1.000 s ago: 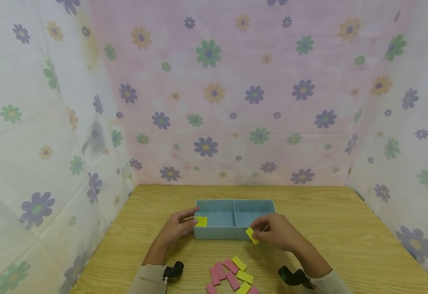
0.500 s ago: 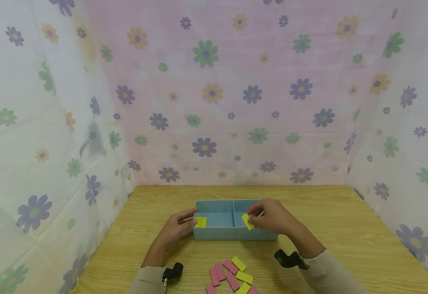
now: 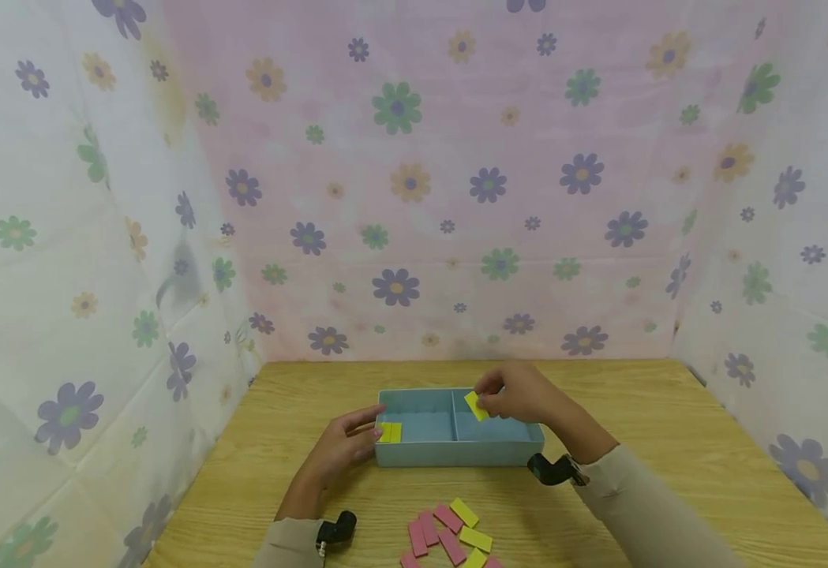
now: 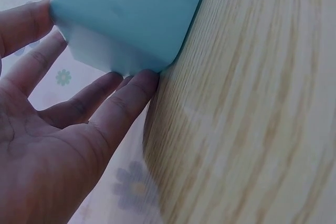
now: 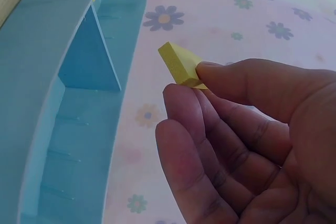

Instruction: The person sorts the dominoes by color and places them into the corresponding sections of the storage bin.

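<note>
A light blue box with a divider down its middle stands on the table. My left hand rests against the box's left end; in the left wrist view its spread, fairly straight fingers touch that end wall. Between thumb and fingertips, my right hand pinches a yellow domino-like block, held tilted over the right compartment. The right wrist view shows the same yellow block clear of the box. Yellow blocks lie side by side in the near left corner of the left compartment.
In front of the box, several pink blocks and a few yellow blocks lie scattered on the wooden table. Flowered cloth hangs behind the table and along both sides.
My right hand has carried the yellow block from in front of the box, forward and slightly left, to over the right compartment. The left hand stays at the box's end.
</note>
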`<state>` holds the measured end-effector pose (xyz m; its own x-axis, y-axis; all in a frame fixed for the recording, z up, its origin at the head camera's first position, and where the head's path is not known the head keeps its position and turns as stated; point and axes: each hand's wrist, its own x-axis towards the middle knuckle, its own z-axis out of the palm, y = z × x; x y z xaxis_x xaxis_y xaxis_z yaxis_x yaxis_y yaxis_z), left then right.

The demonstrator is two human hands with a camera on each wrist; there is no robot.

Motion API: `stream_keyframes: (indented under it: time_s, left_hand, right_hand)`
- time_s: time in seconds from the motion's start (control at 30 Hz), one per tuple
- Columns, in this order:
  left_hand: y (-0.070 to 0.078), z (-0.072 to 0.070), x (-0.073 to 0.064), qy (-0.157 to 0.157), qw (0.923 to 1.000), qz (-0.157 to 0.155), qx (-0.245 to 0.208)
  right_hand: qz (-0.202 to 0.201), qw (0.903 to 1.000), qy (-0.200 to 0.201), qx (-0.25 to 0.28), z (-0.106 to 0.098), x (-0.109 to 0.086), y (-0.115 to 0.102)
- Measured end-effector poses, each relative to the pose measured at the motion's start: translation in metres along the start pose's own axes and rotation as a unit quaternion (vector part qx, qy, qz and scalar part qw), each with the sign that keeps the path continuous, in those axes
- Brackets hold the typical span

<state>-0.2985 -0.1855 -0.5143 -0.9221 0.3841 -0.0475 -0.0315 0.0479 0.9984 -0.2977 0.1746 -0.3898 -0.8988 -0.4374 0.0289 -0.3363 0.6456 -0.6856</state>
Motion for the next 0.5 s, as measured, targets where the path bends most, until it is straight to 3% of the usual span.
stream_keyframes:
  time_s: [0.3,0.5]
  left_hand:
    - [-0.004,-0.001,0.001,0.000,0.9999,0.008,0.012]
    - [-0.002,0.000,0.000,-0.003,0.9997,0.013,0.019]
  right_hand:
    - [0.034,0.9993,-0.002,0.015,-0.005,0.013,-0.010]
    - [0.027,0.9996,-0.011,0.006,-0.008,0.026,-0.015]
